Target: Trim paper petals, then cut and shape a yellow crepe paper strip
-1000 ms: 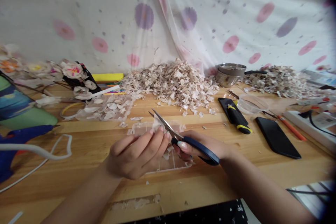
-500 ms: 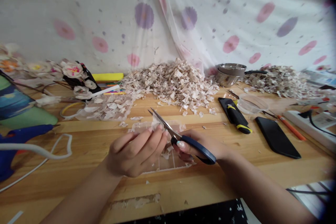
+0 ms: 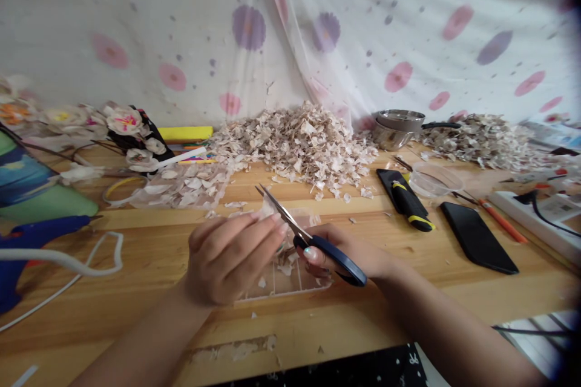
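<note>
Between the fingertips of my left hand [image 3: 231,257] is pinched a thin whitish petal-like piece [image 3: 267,208], mostly hidden by the fingers. My right hand [image 3: 338,248] grips a pair of scissors [image 3: 290,217] with dark blue handles, blades pointing up and left beside that piece. The blades are nearly closed, right by my left fingertips. Under both hands lies a clear divided plastic tray [image 3: 313,281] with a few pale scraps [image 3: 287,263] in it.
Behind the tray rises a big heap of pale flakes [image 3: 313,145]. Rightward are metal bowls [image 3: 399,128], a black-and-yellow tool [image 3: 411,202], a phone [image 3: 479,237] and a power strip [image 3: 540,224]. Leftward are a blue glue gun [image 3: 40,242], its white cord [image 3: 82,263] and flowers [image 3: 124,121].
My left fingers have shifted slightly and cover more of the whitish piece. The scissors have moved a little left, their handles drawn closer together.
</note>
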Tool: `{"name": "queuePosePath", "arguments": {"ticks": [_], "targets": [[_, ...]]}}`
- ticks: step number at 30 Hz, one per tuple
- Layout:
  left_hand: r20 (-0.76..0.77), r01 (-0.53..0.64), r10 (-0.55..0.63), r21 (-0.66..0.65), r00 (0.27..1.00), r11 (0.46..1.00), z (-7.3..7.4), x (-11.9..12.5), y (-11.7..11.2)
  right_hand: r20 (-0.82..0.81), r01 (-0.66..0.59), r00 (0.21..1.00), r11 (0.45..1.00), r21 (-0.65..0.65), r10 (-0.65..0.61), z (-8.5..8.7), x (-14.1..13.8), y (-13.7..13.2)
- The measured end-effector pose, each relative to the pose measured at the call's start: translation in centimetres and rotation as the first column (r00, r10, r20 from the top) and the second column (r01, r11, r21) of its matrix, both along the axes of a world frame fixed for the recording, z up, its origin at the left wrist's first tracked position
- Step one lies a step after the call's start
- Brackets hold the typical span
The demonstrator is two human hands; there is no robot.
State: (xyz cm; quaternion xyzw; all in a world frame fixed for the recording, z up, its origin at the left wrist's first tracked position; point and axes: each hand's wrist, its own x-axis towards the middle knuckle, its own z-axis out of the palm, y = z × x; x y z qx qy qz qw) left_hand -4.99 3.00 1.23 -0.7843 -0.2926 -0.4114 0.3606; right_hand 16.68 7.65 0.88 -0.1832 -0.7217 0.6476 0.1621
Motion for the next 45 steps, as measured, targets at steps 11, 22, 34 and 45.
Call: {"name": "queuePosePath", "arguments": {"ticks": [11, 22, 34, 45], "targets": [[0.874, 0.658, 0.246, -0.479, 0.419, 0.580, -0.6, 0.4, 1.8, 0.156, 0.160, 0.972, 0.982, 0.100, -0.174, 0.2, -0.6, 0.1], [0.826, 0.593, 0.221, -0.533, 0.518, 0.604, -0.7, 1.1, 0.8, 0.134, 0.142, 0.979, 0.987, 0.070, -0.150, 0.2, -0.7, 0.0], [0.785, 0.547, 0.192, -0.563, 0.589, 0.620, -0.5, 1.0, 0.7, 0.070, 0.049, 0.996, 0.999, -0.009, -0.048, -1.0, -0.2, -0.2], [0.781, 0.545, 0.168, -0.555, 0.601, 0.629, -0.3, 1.3, 0.6, 0.058, 0.081, 0.995, 0.995, -0.051, -0.078, -0.9, -0.6, -0.3]]}}
